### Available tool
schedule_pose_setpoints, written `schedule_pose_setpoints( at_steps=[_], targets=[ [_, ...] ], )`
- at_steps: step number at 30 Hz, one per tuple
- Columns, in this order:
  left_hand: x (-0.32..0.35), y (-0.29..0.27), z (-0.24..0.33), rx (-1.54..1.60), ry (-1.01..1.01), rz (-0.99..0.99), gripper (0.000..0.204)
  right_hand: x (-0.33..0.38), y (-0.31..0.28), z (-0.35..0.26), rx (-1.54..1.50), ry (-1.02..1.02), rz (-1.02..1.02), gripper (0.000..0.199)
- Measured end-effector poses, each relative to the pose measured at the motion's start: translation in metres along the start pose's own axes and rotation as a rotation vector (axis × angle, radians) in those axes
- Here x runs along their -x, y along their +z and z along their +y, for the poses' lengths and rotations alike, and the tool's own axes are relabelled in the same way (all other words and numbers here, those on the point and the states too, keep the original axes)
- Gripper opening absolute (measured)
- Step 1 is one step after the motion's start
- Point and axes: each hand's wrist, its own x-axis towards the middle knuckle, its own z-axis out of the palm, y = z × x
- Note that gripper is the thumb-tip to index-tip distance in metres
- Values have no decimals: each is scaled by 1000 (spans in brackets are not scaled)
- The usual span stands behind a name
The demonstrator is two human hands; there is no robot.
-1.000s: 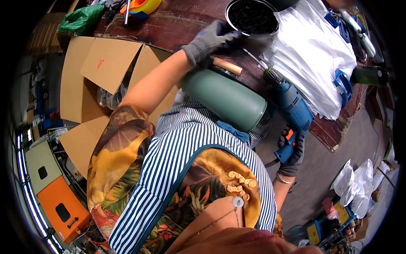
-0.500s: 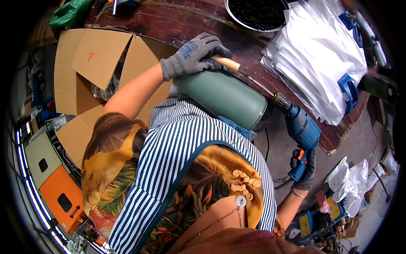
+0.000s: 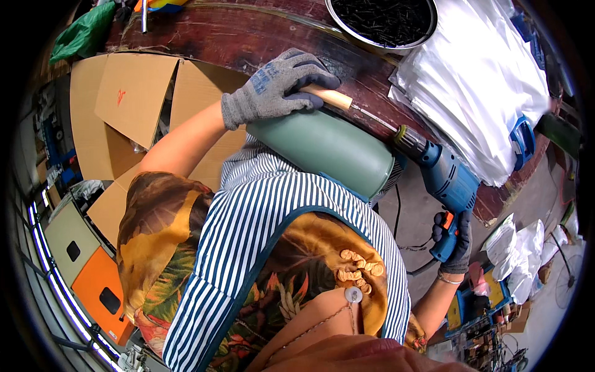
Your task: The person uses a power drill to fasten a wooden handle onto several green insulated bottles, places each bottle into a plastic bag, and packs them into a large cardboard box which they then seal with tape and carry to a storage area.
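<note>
My left hand (image 3: 282, 87), in a grey glove with dark fingertips, is closed on a short pale wooden handle (image 3: 333, 98). The hand rests on top of a dark green rounded tool-case-like body (image 3: 334, 149), which lies across my lap; its exact kind I cannot tell. My right hand (image 3: 457, 245), in a dark glove, grips a blue corded power drill (image 3: 452, 180) by its handle, fingers around the orange trigger. A thin metal bit (image 3: 375, 118) runs from the drill's chuck to the end of the wooden handle, in line with it.
A dark red worktable (image 3: 217, 31) lies ahead, holding a round pan (image 3: 384, 22) of black pieces and a stack of white plastic bags (image 3: 477, 93). A blue clamp-like tool (image 3: 524, 142) sits beside the bags. An opened cardboard box (image 3: 133, 93) stands on the left.
The drill's chuck is closer to the wooden handle, and less of the bit shows between them. Both hands keep their grips. The whole view has shifted slightly.
</note>
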Motion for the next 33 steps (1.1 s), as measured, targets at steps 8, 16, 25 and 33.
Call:
schedule_pose_setpoints(
  at_steps=[8,16,25,33],
  targets=[
    [4,-1,-1,25,-18,-3,41,0,1,13,57,-99,5,55],
    [5,-10,12,88,-56,3,38,-9,38,7,60,-38,-48,67],
    [3,-8,31,932,-497,252,33,-15,33,-17,-42,182,-214,72],
    [2,4,38,897,-491,352,33,-33,17,4,157,17,-273,75]
  ],
)
